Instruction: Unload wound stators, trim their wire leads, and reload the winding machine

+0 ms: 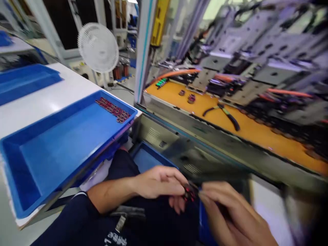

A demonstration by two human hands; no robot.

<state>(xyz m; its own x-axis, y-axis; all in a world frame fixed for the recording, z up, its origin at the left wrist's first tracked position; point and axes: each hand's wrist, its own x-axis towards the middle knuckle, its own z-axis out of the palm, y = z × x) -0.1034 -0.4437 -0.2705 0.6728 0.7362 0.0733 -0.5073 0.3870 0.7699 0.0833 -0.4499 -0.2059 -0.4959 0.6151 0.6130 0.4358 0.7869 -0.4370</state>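
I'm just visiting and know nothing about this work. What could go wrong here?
The left hand pinches a small dark-and-red part in front of dark clothing, close to the right hand; a slip might drop it. The pliers lie loose on the orange surface beside machinery, and could snag if anything moves. The blue tray sits along the edge of the white table, so a bump could shift it.

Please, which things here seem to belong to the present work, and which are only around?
Likely in the work:
small red-and-black part, held in the left hand, right hand beside it
similar parts in the blue tray
similar pieces on the orange surface

Probably just around:
pliers on that surface, untouched
white fan
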